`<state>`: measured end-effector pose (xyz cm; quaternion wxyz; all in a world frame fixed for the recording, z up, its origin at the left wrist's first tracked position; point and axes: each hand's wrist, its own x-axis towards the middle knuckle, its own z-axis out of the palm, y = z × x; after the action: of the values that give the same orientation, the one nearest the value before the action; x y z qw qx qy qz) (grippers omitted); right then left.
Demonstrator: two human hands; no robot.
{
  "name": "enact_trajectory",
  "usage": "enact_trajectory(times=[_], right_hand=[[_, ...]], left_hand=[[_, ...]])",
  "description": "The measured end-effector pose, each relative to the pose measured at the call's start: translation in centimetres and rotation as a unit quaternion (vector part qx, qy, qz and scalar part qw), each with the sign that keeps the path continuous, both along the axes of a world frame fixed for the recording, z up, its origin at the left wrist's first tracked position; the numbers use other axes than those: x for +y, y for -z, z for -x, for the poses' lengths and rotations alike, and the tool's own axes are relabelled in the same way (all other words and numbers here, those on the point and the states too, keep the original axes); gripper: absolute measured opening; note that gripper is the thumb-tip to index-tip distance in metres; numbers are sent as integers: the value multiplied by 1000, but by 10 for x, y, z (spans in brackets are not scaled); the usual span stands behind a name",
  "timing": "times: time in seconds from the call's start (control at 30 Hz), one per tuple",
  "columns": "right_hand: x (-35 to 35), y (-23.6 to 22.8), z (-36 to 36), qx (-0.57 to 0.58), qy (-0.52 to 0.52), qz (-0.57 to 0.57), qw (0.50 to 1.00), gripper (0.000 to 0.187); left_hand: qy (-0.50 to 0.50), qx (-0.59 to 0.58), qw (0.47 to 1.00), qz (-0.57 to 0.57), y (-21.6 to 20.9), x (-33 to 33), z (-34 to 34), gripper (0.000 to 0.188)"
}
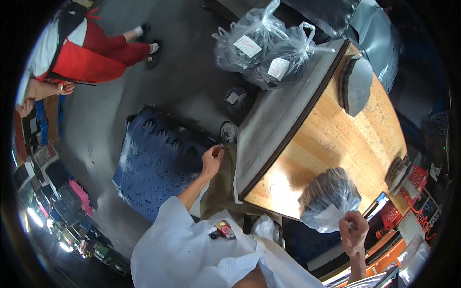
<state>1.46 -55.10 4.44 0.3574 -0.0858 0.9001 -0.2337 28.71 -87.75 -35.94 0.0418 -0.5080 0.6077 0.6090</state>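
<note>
My right hand (354, 230) is closed at the gathered end of a clear plastic bag (330, 199), which is filled with dark pieces and carries a pale label. The bag is at the near edge of a wooden-topped table (307, 144). Away from the table, my left hand (212, 161) is above my trouser leg with its fingers pinched together. Whatever they may hold is too small to make out. Beneath and left of that hand lies a dark blue sheet (158, 158) with many cut-out shapes.
Tied clear bags with labels (247, 45) stand beyond the table's left side, and a smaller labelled bag (235, 99) lies on the floor. Stacked grey rounded pieces (357, 86) rest at the table's far end. Red baskets (415, 185) are at right. Another person in red (91, 62) is upper left.
</note>
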Motion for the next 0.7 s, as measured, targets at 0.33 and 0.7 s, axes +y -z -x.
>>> enact_trajectory(times=[0.33,0.7], right_hand=[[-223,32,-27,-84,-104,274,952,18],[-374,434,-45,-11,-220,103,970,24]], left_hand=[[36,-88,990,100,-49,30,-93,32],[209,-151,949,182,38,79,-109,56]])
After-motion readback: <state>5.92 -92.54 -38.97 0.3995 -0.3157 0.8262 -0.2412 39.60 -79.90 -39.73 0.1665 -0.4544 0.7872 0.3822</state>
